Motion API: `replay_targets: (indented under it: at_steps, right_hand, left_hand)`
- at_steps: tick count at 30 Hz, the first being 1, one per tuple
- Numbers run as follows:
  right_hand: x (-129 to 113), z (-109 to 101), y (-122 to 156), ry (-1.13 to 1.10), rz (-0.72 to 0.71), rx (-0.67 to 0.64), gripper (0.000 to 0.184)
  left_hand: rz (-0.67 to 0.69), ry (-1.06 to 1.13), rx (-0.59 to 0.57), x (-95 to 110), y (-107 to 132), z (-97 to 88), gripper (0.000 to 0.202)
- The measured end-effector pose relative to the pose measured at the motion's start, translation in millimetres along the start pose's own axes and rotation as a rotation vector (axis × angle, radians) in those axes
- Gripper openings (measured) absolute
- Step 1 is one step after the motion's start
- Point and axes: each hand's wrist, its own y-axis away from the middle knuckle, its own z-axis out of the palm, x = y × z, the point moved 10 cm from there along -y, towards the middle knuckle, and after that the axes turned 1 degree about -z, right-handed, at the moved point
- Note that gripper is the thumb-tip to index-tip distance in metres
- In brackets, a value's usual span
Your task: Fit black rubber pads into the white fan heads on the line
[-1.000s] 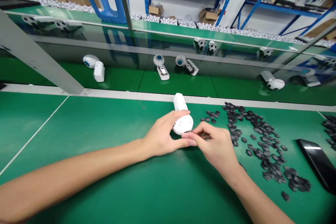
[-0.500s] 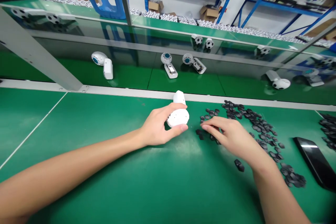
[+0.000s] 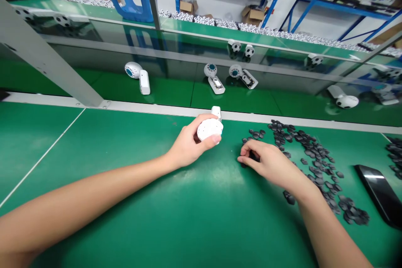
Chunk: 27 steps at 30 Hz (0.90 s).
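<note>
My left hand [image 3: 191,140] grips a white plastic device [image 3: 210,129] by its round head, thumb on the near side and fingers on the far side. Its narrower boxy part [image 3: 216,112] points away from me. To the right, my right hand [image 3: 266,161] is low over the green table, thumb and fingertips pinched close together at a small black piece [image 3: 244,165]. Whether that piece is between the fingertips is hidden. Other flat black pieces [image 3: 310,148] lie scattered beyond and beside this hand.
A black phone [image 3: 378,194] lies at the right, near more black pieces [image 3: 395,150]. A white metal rail [image 3: 176,111] crosses the table's far side, with a slanting post [image 3: 63,58] at left. Beyond it, on a green belt, are similar white devices [image 3: 144,82].
My left hand has raised and tilted the white device slightly, up and to the left. My right fingertips have shifted a little toward me. The devices beyond the rail have slid right.
</note>
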Motion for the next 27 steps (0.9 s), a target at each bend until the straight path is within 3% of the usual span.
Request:
replay_targets:
  at_steps: [4,7,11,19,27]
  right_hand:
    - [-3.8,-0.8,1.1,-0.265,0.05,0.049,0.019]
    - [-0.5,-4.7,3.1,-0.429,0.14,0.162,0.023]
    - [-3.5,4.6,5.1,-0.624,0.21,0.156,0.029]
    - [-18.6,21.1,6.2,-0.719,0.203,0.107,0.022]
    - [-34.5,14.2,8.8,-0.48,0.131,0.128,0.024]
  left_hand:
    - [-0.081,0.139,-0.113,-8.3,2.9,17.3,0.056]
    - [-0.149,0.171,-0.198,-12.4,7.6,29.4,0.057]
    - [-0.128,0.067,-0.203,-10.4,11.6,31.3,0.054]
    - [0.087,-0.331,-0.278,4.9,22.0,46.8,0.054]
    - [0.059,-0.336,-0.34,4.8,22.7,54.3,0.061]
